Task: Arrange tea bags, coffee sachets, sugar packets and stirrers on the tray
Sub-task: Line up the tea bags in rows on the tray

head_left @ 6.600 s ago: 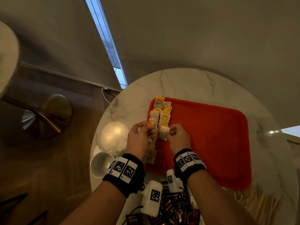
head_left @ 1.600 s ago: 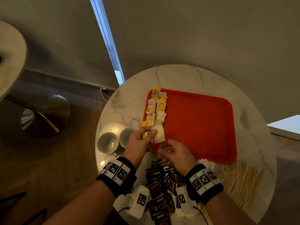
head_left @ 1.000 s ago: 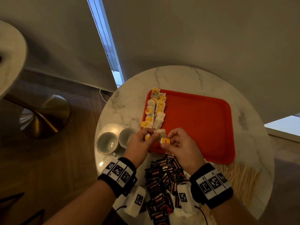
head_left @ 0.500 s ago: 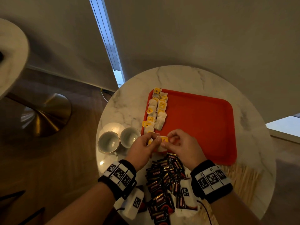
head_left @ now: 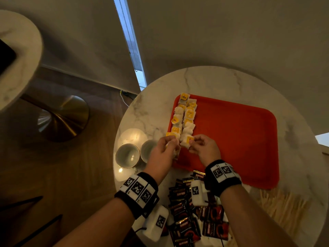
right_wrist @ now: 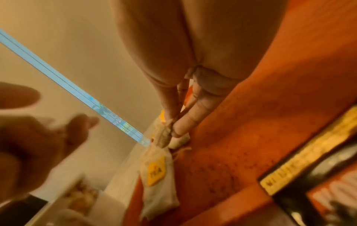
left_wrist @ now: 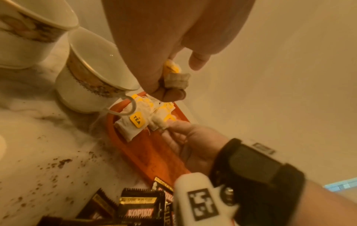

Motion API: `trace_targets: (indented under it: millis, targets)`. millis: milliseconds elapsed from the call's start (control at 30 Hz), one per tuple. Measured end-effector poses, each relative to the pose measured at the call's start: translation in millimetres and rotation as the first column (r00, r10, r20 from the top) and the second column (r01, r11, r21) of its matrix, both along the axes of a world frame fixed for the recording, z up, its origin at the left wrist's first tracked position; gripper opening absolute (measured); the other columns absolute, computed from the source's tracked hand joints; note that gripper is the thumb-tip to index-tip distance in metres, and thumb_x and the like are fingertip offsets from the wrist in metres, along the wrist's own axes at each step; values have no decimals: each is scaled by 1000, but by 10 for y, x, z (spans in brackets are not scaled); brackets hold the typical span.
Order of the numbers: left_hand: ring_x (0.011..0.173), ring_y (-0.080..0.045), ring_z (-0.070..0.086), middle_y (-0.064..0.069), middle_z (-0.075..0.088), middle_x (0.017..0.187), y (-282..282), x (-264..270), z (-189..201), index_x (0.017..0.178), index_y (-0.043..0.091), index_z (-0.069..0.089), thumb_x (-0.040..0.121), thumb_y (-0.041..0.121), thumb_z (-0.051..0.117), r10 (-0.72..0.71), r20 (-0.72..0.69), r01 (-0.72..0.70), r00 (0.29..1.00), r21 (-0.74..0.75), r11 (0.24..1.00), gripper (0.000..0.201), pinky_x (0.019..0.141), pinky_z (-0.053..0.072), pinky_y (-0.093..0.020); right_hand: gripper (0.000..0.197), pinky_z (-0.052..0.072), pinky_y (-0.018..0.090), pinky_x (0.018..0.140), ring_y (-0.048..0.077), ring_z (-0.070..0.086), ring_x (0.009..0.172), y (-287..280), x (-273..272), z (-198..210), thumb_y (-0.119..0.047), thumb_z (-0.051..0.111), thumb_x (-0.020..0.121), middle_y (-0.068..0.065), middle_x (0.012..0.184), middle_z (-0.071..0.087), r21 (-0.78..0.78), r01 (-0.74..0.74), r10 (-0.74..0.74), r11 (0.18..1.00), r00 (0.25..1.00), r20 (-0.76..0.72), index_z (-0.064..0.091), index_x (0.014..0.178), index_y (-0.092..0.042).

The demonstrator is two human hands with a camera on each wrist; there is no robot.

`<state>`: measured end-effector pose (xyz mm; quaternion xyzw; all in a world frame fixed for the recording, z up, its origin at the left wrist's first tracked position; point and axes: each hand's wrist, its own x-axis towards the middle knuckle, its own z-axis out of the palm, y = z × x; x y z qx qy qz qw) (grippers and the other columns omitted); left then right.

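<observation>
A tea bag (head_left: 186, 142) is being pinched in the right hand (head_left: 204, 150) grip, fingertips together on it, at the near end of the tea bag rows (head_left: 184, 120) lying along the left edge of the red tray (head_left: 240, 139). Another tea bag (left_wrist: 176, 79) is being held in the curled left hand (head_left: 162, 152) grip. Coffee sachets (head_left: 185, 211) are lying heaped on the marble bench (head_left: 222, 81) near the tray's front edge; wooden stirrers (head_left: 284, 205) are lying to their right. Two cups (head_left: 127, 155) are standing left of the tray.
</observation>
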<state>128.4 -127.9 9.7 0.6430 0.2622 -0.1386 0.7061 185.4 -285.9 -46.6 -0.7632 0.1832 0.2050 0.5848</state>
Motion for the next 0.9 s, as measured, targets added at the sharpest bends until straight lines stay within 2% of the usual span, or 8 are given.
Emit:
trace_targets:
  millis: [67,167,300,400,567,700,800,900]
  targets:
    - [94,-16,69,-5,72,106,31,41,26,124,24,63,103,24,49,21,-26,-23,999,-48,999,24,81,57,-34,7,61,33,68,18,68,73,44,72,-179,-11,68,95,11,91,71,-88,-36,34,996,999,-26,66,90,-15]
    - [84,-10,71,-6,73,103,71,79,-1,125,21,64,103,13,44,12,-53,-17,999,-86,996,31,79,56,-29,10,62,41,68,20,69,70,73,120,-307,-24,73,91,0,83,70,-262,-67,75,963,997,18,64,85,-25]
    - [103,-16,71,-4,75,110,77,108,-26,124,24,66,103,11,50,-51,-10,51,999,-19,999,29,91,58,-36,17,51,31,62,12,64,73,53,132,-219,-35,77,85,-10,78,67,-391,-112,139,914,989,43,64,83,-26]
    - [107,-16,69,1,72,115,73,137,-32,128,23,61,102,17,58,-83,28,83,996,24,996,27,83,58,-26,25,46,28,64,6,61,77,-63,90,-74,-47,77,84,-12,84,65,-421,-71,85,904,996,14,66,88,-25]
    - [97,-22,71,1,74,101,-23,162,-100,106,26,67,95,23,69,-186,37,178,982,168,970,11,85,59,-38,20,55,26,62,11,67,72,-186,-128,319,-44,65,94,-6,87,74,-87,-75,81,993,995,67,73,93,-26]
    - [96,-17,68,-1,69,105,-155,129,-199,124,32,61,90,30,75,-298,-25,291,954,299,909,36,84,60,-35,8,59,26,71,15,71,81,-223,-284,406,-21,67,96,-4,88,76,55,-236,232,970,970,66,75,98,-23]
    - [97,-12,67,3,67,107,-255,63,-233,130,28,57,92,31,73,-292,-52,293,955,328,898,42,86,58,-30,9,61,33,75,21,72,81,-295,-309,308,-12,68,94,2,88,76,74,-197,198,978,980,5,74,96,-19]
    - [108,-11,64,7,65,116,-315,-24,-263,134,22,55,99,30,63,-308,-60,307,950,378,874,37,96,54,-31,10,60,35,76,16,70,73,-358,-283,175,-7,69,93,3,85,74,54,-133,135,990,990,-41,72,92,-17]
